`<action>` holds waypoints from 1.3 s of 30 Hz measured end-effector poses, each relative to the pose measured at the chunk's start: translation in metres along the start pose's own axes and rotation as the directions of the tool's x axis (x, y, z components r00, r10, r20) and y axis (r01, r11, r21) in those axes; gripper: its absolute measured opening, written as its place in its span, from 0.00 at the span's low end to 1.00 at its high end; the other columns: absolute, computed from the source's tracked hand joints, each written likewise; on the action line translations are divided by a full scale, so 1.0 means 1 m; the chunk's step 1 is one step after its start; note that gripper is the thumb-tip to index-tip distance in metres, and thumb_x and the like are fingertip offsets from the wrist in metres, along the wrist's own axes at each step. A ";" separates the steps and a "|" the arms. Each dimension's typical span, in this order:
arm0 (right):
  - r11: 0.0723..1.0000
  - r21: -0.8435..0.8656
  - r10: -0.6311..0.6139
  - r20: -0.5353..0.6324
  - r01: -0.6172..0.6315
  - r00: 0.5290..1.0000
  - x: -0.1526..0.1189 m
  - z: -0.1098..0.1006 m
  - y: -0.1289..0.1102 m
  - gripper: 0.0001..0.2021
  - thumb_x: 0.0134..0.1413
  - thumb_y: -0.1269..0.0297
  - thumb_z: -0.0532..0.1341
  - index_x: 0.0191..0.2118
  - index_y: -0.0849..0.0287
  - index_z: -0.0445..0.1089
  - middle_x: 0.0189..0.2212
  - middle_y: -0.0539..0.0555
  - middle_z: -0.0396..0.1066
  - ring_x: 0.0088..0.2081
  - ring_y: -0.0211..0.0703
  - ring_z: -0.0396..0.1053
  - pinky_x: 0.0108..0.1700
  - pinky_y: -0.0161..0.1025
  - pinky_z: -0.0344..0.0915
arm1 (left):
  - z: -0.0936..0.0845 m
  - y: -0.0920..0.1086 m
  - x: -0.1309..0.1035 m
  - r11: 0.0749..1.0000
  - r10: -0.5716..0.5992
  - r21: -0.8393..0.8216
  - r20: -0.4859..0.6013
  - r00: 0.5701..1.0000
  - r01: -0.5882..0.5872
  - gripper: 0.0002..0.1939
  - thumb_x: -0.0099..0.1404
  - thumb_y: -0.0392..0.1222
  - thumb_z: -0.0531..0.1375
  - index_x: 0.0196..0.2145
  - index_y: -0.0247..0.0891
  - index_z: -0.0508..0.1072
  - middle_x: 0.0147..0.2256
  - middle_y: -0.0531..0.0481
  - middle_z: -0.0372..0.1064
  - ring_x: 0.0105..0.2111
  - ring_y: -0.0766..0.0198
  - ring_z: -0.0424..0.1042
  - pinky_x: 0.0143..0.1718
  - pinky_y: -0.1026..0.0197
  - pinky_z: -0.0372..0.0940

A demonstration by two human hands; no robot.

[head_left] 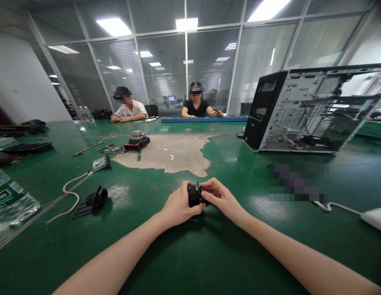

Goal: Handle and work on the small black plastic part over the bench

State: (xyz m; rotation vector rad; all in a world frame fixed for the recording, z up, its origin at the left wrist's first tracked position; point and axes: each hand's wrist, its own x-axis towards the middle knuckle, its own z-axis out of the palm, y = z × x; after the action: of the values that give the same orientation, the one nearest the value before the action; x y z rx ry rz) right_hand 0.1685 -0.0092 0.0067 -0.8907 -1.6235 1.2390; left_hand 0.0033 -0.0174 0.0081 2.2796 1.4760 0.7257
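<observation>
A small black part (194, 195) is held just above the green table (178, 254), near the middle of the view. My left hand (179, 205) wraps round its left side, with the thumb below it. The fingertips of my right hand (219, 197) pinch at its right side, where a thin upright edge stands up. Its underside and far side are hidden. To the left lies another black part (96, 197) with a round body and flat prongs, touched by neither hand.
An open computer case (266, 110) stands at the right, a white block with a cable (376, 219) nearer. At the left are a water bottle (12, 200), a metal bracket (100, 163) and a red-black cooler (137, 141). Two people sit across the table, beyond a blue strip (205, 119).
</observation>
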 end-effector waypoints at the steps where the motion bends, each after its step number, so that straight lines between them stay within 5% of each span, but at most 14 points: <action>1: 1.000 -0.011 0.003 -0.007 -0.003 1.000 0.001 0.000 0.001 0.10 0.47 0.61 0.58 0.36 0.57 0.60 0.35 0.51 0.64 0.38 0.40 0.64 0.40 0.39 0.63 | 0.000 0.000 0.000 1.000 0.001 0.000 0.001 1.000 -0.001 0.28 0.53 0.54 0.55 0.45 0.37 0.52 0.37 0.44 0.65 0.35 0.55 0.68 0.31 0.60 0.61; 23: 0.999 -0.013 0.050 0.007 -0.050 0.999 -0.002 0.002 0.000 0.14 0.45 0.63 0.58 0.41 0.57 0.59 0.38 0.53 0.63 0.42 0.41 0.64 0.44 0.43 0.61 | 0.002 -0.001 0.001 1.000 -0.007 -0.019 -0.008 1.000 0.007 0.27 0.53 0.53 0.55 0.45 0.37 0.52 0.38 0.44 0.65 0.35 0.55 0.68 0.32 0.60 0.61; 39: 0.998 0.005 -0.061 -0.030 0.061 0.998 -0.005 -0.003 -0.007 0.13 0.40 0.73 0.59 0.36 0.57 0.59 0.37 0.51 0.63 0.43 0.40 0.63 0.44 0.40 0.63 | 0.001 -0.004 0.002 0.994 -0.012 -0.106 -0.002 1.000 0.012 0.27 0.53 0.53 0.55 0.45 0.37 0.53 0.35 0.47 0.65 0.33 0.57 0.68 0.31 0.59 0.61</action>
State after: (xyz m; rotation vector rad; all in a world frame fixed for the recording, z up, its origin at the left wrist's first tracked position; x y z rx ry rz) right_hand 0.1725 -0.0146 0.0123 -0.8462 -1.6107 1.1824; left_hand 0.0017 -0.0144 0.0053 2.1895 1.4166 0.7852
